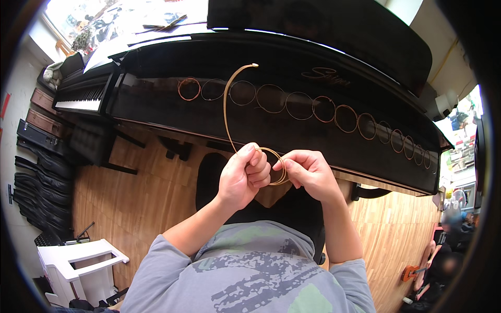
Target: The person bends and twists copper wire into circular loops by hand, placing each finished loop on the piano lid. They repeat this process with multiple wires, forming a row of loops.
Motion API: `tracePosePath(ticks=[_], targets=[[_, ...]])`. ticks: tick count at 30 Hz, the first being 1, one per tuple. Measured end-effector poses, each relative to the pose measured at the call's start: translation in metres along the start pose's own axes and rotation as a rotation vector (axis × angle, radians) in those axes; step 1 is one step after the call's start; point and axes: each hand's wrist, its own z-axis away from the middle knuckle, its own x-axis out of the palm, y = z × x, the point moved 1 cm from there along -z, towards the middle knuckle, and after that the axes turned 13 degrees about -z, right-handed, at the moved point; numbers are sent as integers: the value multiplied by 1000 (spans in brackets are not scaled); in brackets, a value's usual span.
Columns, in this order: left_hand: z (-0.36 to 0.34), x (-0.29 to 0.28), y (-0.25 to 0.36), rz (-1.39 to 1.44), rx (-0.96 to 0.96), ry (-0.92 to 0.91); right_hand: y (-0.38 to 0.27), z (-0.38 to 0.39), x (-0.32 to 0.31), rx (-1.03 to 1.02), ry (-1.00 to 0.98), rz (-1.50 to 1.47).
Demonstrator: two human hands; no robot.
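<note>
A gold-coloured metal instrument string [226, 107], partly wound into a loose coil, is in my hands over my lap. My left hand [241, 177] is closed round one side of the coil. From that grip a free end curves up and forward to a small pale tip. At the coil's other side, the fingertips of my right hand [313, 175] pinch the strands. Beyond my hands, a row of several coiled strings [313, 107], some copper and some silvery, lies across the black piano lid [156, 107].
A second keyboard [81, 106] and a black bench [93, 143] stand at the left, beside stacked dark cases [42, 193]. A white frame-like piece of furniture [78, 266] is at lower left. At right, a person [449, 261] is near an orange guitar-shaped instrument [409, 273].
</note>
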Motion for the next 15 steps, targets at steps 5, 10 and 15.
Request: tracePosePath(ticks=[5,10,15], targets=[[2,0,-2,28,-46,7,-2,6,5,-22,-27,-25],[2,-8,-4,58,-143,-51,4,6,-1,47,-5,-7],[5,-13,-6,78,-200,-22,22,1,-6,-5,-42,6]])
